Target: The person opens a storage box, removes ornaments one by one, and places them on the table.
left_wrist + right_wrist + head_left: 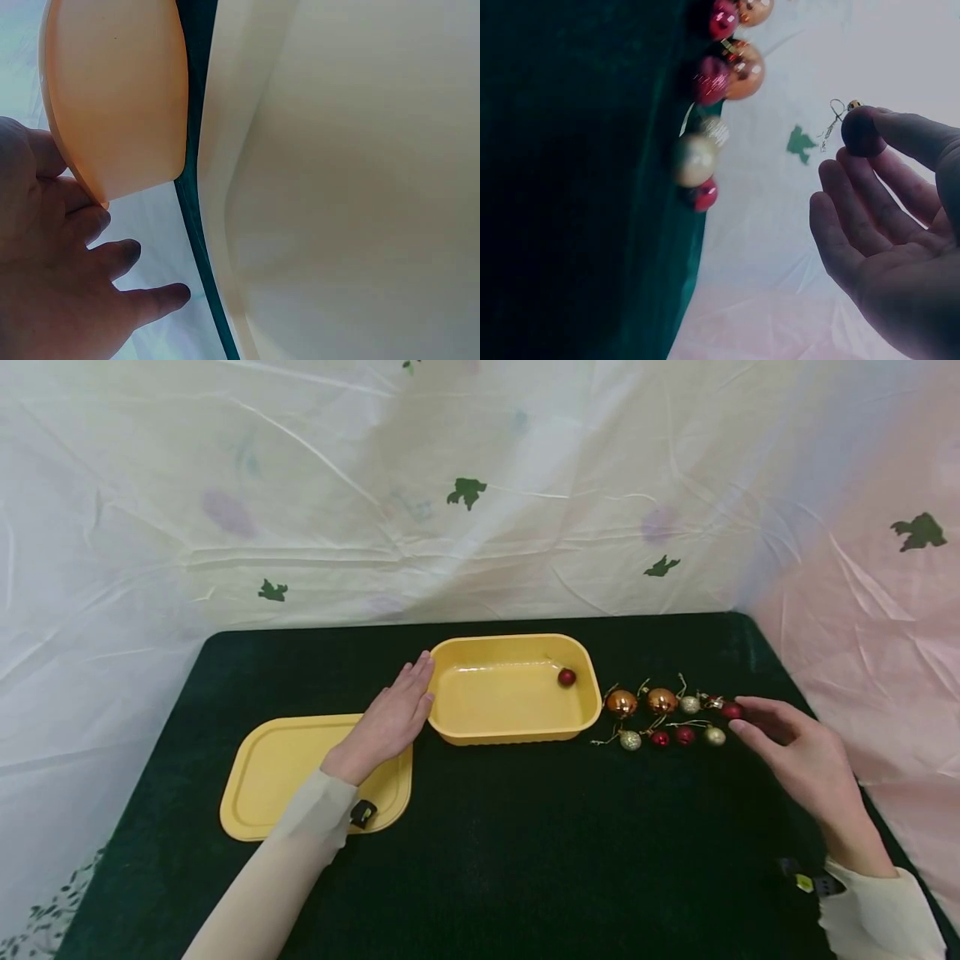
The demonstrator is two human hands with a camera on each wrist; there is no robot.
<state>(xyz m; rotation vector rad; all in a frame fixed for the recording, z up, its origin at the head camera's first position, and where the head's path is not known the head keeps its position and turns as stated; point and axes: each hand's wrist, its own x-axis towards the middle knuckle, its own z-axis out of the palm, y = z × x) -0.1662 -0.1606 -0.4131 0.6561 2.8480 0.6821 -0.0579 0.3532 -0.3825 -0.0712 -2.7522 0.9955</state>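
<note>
My left hand point(392, 720) lies with fairly straight fingers against the left rim of a yellow plastic container point(510, 739). In the left wrist view its fingertips touch the container's edge point(120, 97), with the thumb held apart. One dark red bauble point(567, 677) sits inside the container at the right. My right hand point(806, 760) pinches another dark red bauble point(864, 133) between thumb and fingers, its cap and gold string hanging free. Beside it lie two rows of baubles, among them an orange one point(662, 702), a pale gold one point(715, 737) and a red one point(684, 736).
A yellow lid point(277, 777) lies flat at the left, partly under my left forearm. Dark green cloth point(525, 852) covers the table. A pale curtain with green leaf shapes point(467, 492) hangs behind the back edge and along the sides.
</note>
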